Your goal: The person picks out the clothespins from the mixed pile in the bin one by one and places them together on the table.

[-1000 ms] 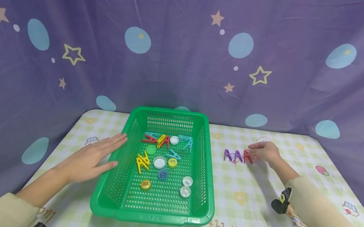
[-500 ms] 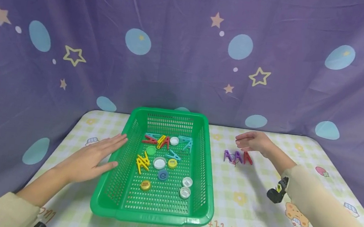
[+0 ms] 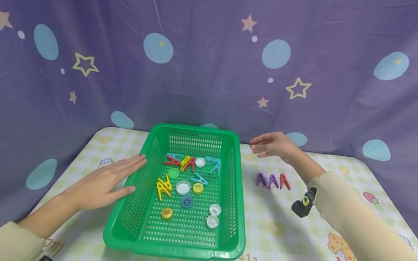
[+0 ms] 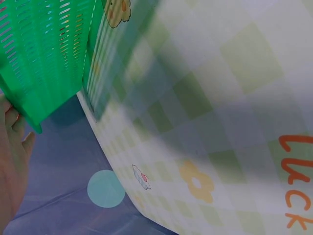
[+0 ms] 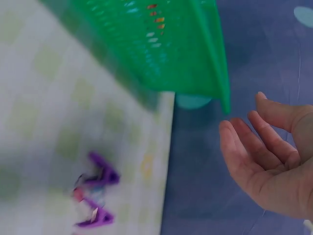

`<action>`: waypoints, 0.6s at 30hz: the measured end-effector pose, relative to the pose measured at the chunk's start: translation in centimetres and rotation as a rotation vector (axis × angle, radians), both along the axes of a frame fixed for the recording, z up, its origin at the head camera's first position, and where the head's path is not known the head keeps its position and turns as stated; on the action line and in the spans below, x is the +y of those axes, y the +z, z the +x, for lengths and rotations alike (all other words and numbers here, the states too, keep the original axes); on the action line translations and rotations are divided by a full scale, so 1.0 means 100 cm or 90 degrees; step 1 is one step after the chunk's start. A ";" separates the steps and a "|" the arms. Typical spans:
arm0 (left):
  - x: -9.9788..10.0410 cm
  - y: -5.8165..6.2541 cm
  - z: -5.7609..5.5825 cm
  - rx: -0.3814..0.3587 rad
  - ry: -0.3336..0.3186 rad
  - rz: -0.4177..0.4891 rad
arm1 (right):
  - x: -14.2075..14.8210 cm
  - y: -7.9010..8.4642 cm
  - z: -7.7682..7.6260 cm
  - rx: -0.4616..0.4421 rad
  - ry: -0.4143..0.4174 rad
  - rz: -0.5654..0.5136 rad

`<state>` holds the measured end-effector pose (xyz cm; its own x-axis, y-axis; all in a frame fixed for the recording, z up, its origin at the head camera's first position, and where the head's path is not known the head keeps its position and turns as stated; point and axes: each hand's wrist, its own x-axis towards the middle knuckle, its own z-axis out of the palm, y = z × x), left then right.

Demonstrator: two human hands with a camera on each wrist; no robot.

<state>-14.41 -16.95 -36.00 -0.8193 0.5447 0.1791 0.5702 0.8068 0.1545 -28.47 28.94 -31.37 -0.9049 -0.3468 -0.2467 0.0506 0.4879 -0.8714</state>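
My left hand (image 3: 98,184) rests its straight fingers on the left rim of a green plastic basket (image 3: 172,250). In the left wrist view, its fingers touch the basket's outer edge. My right hand (image 3: 279,145) hovers in the air near the basket's far right corner, fingers relaxed and slightly bent. Nothing is in its grasp; the right wrist view shows bare space between thumb and fingers. Below it on the tablecloth stand two purple clothespins (image 3: 272,179) and a red clothespin (image 3: 283,180) in a row. Inside the basket lie yellow clothespins (image 3: 163,186), red clothespins (image 3: 189,163) and blue clothespins (image 3: 199,179).
Several bottle caps share the basket floor, among them a blue cap (image 3: 187,201), a gold cap (image 3: 167,213) and a white cap (image 3: 212,222). A checked tablecloth (image 3: 277,247) covers the table. A purple curtain (image 3: 206,91) hangs behind its far edge.
My right hand has let go of the red clothespin, risen, and moved left toward the basket. The red clothespin stays beside the purple ones. The left hand has not moved.
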 end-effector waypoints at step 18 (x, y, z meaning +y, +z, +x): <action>0.000 -0.001 0.002 0.020 -0.007 0.005 | -0.113 0.030 0.002 0.030 0.109 0.049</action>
<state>-14.21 -16.92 -36.07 -0.8067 0.5528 0.2088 0.5843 0.7990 0.1420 -28.29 17.62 -28.32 -0.8457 -0.4783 -0.2367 -0.0794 0.5515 -0.8304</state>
